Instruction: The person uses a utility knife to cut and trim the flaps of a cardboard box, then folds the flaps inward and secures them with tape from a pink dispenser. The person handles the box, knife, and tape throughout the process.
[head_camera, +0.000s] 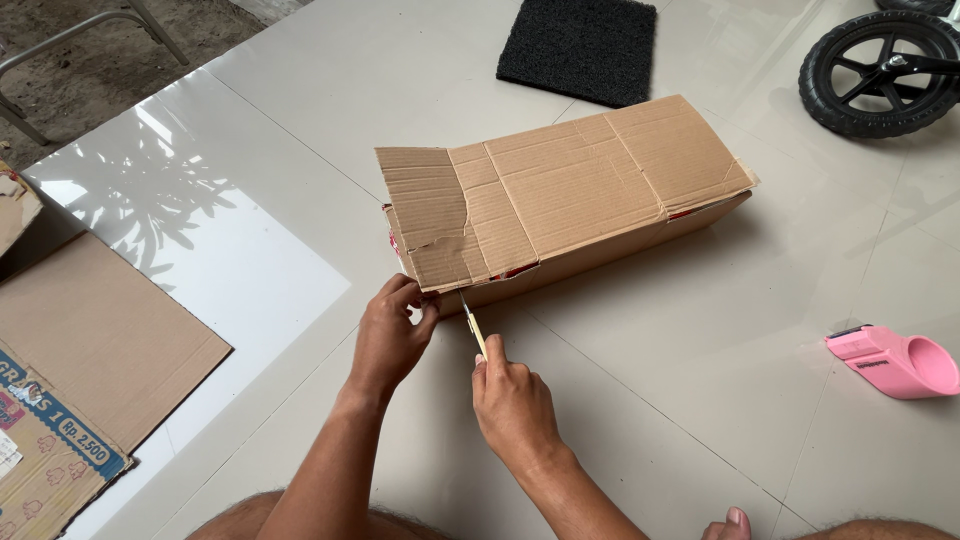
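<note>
the box (570, 200), long and brown, lies on its side on the tiled floor (700, 400) in front of the person. the left hand (390, 335) pinches the near corner of the box's torn flap, fingers closed on the cardboard edge. the right hand (512, 400) is wrapped tight round a yellow cutter (473, 325), its blade tip touching the lower edge of the box just beside the left hand. the cut looks barely begun: most of that long edge seems whole, though the flap's left part is already ragged and creased. a pink tape holder (895, 362) sits well apart to the right, flat cardboard (90, 350) to the left, a black mat (580, 45) beyond.
</note>
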